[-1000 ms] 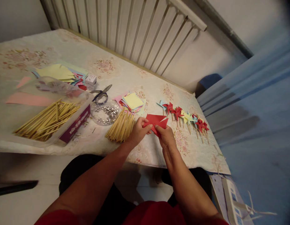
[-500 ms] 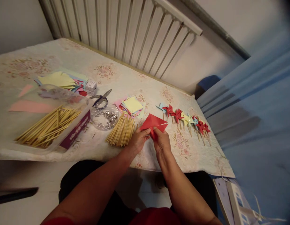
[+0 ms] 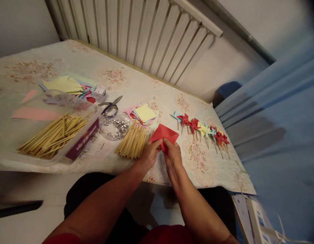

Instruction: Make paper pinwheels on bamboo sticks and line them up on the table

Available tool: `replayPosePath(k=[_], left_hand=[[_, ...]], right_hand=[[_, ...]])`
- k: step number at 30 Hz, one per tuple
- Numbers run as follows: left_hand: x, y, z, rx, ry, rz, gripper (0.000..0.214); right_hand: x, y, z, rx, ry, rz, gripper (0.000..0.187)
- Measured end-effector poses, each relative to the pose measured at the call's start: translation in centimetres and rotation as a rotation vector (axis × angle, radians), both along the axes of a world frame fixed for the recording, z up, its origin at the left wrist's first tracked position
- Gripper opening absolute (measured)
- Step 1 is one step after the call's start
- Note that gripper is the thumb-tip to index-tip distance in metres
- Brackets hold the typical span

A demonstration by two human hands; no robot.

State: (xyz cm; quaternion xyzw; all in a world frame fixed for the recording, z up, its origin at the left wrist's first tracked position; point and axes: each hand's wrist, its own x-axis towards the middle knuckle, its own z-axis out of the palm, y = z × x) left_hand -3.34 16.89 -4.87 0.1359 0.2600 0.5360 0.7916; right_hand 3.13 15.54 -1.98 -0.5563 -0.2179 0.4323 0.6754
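Between both hands is a red sheet of paper [image 3: 164, 133], creased and with a slit toward its right corner, held above the front edge of the table. My left hand [image 3: 152, 152] pinches its near left side, thumb on top. On the near right side my right hand [image 3: 172, 150] grips it the same way, the two thumbs close together. The fingers underneath are mostly hidden. Just left of my left hand lies a bundle of thin wooden sticks [image 3: 131, 141]. Behind the paper sits a stack of coloured paper squares [image 3: 144, 114], yellow on top.
Paper pinwheels on sticks [image 3: 193, 124] lie in a row at the right. Leftward are a round clear tray of small metal pieces [image 3: 115, 128], scissors [image 3: 111, 106], a plastic box of sticks [image 3: 54, 137], a small white box [image 3: 99, 91] and more coloured paper [image 3: 62, 84].
My right hand has shifted slightly left, nearer my left hand. The slit at the paper's right corner has narrowed as the paper turned a little. The view has moved slightly.
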Motion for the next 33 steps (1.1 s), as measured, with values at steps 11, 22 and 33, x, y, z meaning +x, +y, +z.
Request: replayPosePath(k=[11,22,33], left_hand=[[0.0,0.2,0.3,0.034,0.063,0.024,0.02],[0.3,0.5,-1.2,0.075,0.205,-0.045,0.02],[0.1,0.6,-1.6,0.102,0.248,-0.06,0.017]], right_hand=[[0.7,-0.2,0.2,-0.014,0.036,0.072,0.028],[1.6,0.1,-0.3,0.026,-0.02,0.067,0.026],[1.8,-0.4,0.1,0.012,0.031,0.099,0.026]])
